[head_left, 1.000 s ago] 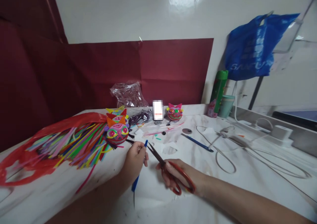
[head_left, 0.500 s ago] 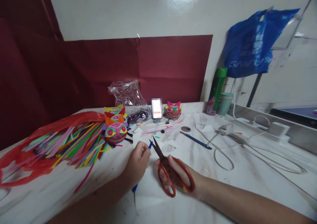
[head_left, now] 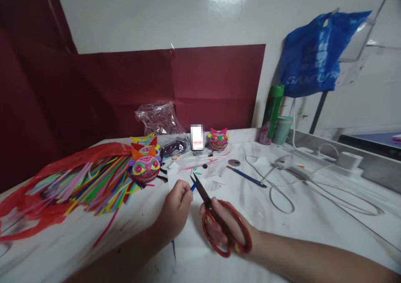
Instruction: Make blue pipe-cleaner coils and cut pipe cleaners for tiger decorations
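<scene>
Scissors with orange-red handles (head_left: 242, 228) are in my right hand (head_left: 225, 222), the fingers through and around the loops. Their dark blades point up and away, slightly parted at the tips. My left hand (head_left: 177, 205) is closed in a pinch on a blue strip (head_left: 194, 186), whose short end sticks out beside the blade tips. Whether the blades touch the strip I cannot tell. Most of the strip is hidden inside the fist. Below that hand, a thin dark blue piece (head_left: 173, 249) hangs or lies over white paper (head_left: 194, 249).
At left, many coloured strips (head_left: 94, 183) spill from a red plastic bag (head_left: 81, 153). Decorated cat-faced balls (head_left: 145, 168) sit beside them, another (head_left: 218, 139) at the back. A blue pen-like tool (head_left: 247, 177) and white cables (head_left: 282, 199) lie right. A green can (head_left: 272, 112) stands behind.
The scissors and my right hand have shifted slightly right and down, and the blades look closer together. Less of the blue strip shows beyond my left hand's fingers and below the fist.
</scene>
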Motion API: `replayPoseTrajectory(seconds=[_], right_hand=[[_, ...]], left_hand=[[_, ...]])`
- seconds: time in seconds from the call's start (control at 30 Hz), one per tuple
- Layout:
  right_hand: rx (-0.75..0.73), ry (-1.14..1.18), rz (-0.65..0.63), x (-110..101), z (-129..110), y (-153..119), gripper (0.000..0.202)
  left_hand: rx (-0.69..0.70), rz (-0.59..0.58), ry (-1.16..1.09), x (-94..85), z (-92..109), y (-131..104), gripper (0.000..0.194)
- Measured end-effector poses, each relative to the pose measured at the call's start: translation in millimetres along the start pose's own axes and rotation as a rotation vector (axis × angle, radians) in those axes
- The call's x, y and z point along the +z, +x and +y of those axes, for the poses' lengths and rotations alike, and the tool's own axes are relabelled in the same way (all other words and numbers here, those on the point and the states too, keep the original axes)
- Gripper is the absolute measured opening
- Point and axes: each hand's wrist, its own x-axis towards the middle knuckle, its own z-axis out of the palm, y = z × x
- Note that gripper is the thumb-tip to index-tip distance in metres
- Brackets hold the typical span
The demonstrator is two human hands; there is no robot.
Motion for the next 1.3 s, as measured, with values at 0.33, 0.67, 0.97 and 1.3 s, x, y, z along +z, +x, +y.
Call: replayPoseTrajectory(seconds=[0.33, 0.67, 0.97, 1.3], right_hand=[[-0.001, 0.114, -0.179, -6.2, 9.9, 4.2, 0.045], [-0.192, -0.313, 0.12, -28.9, -44.7, 11.8, 0.04], [0.097, -1.919, 0.482, -116.8, -95.1, 26.1, 0.02], [0.208, -2.037, 0.411, -132.2, -92.9, 26.0, 0.022]], left_hand=[[0.077, -0.089, 0.204, 2.2, 17.2, -9.9, 0.012], [0.043, 0.024, 0.23, -6.0, 4.6, 2.6, 0.008], [-0.038, -0.068, 1.085, -71.6, -19.5, 54.2, 0.019], [-0.027, -0.173, 1.082, -47.8, -45.9, 37.4, 0.017]])
